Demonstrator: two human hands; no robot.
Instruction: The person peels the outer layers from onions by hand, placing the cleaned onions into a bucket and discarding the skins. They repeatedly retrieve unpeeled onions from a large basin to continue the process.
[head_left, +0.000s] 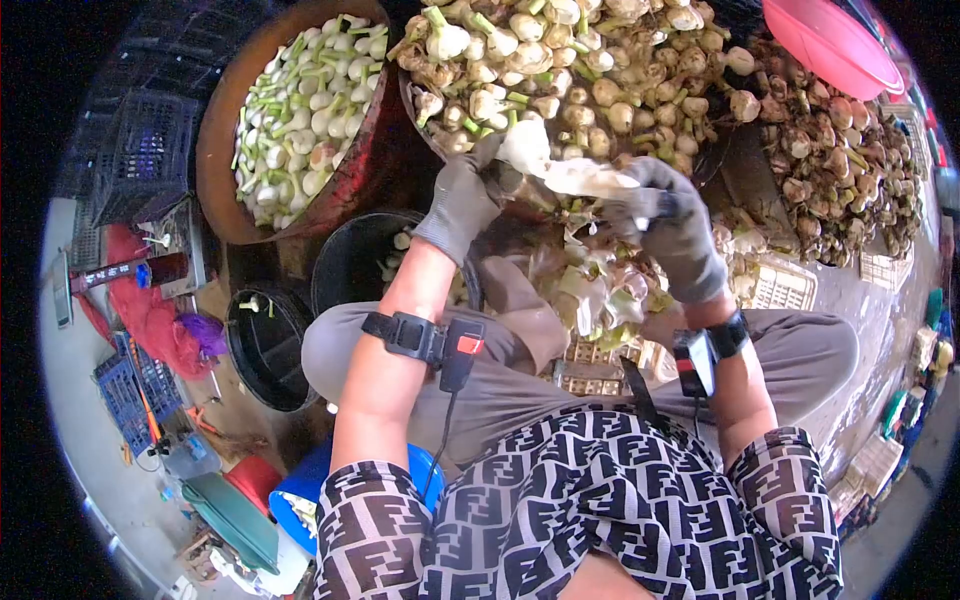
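Observation:
My left hand (465,198), in a grey glove, is closed on a white garlic bulb (526,148) at the edge of the garlic heap. Gloved in grey too, my right hand (665,225) is closed round the far end of a pale strip of peel (585,180) that stretches from the bulb; something small and hard to make out shows at its fingers. Behind both hands lies a big heap of unpeeled garlic bulbs (600,80). Loose peelings (600,285) are piled below, between my knees.
Peeled bulbs (310,120) fill a large rusty tub (222,150) at upper left. A black bucket (335,265) and a smaller black tub (262,350) stand below it. Darker bulbs (835,160) and a pink basin (830,45) are at right. A blue bucket (310,475) sits at lower left.

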